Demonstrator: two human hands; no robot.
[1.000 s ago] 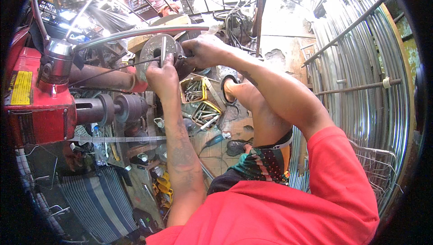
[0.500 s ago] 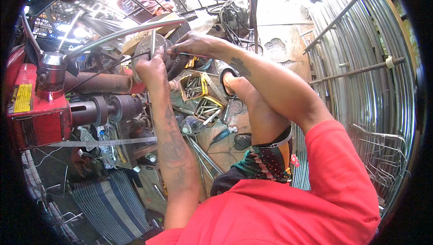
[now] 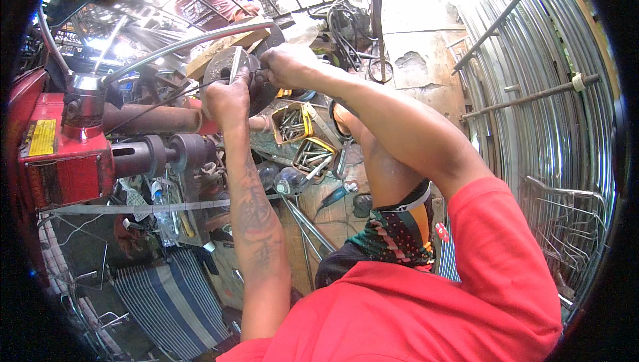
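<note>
My left hand is closed around a short, flat-looking strip of bright metal that points up past the thumb. The strip stands against the face of a dark round metal disc. My right hand is just to the right, its fingers curled in at the disc's side; what they grip is hidden. Over both hands arches a bent silver tube, which runs to the red machine on the left. Behind the disc lies a piece of wood.
Below the hands are two yellow-edged boxes of metal pieces. A blue power tool, a clear bottle and long metal tubes lie on the floor. Many silver tubes fill the right side. Black cables hang at the back.
The whole view has shifted slightly. My right hand has turned and its fingers have curled in closer at the disc. The bright metal strip in my left hand leans more to the right.
</note>
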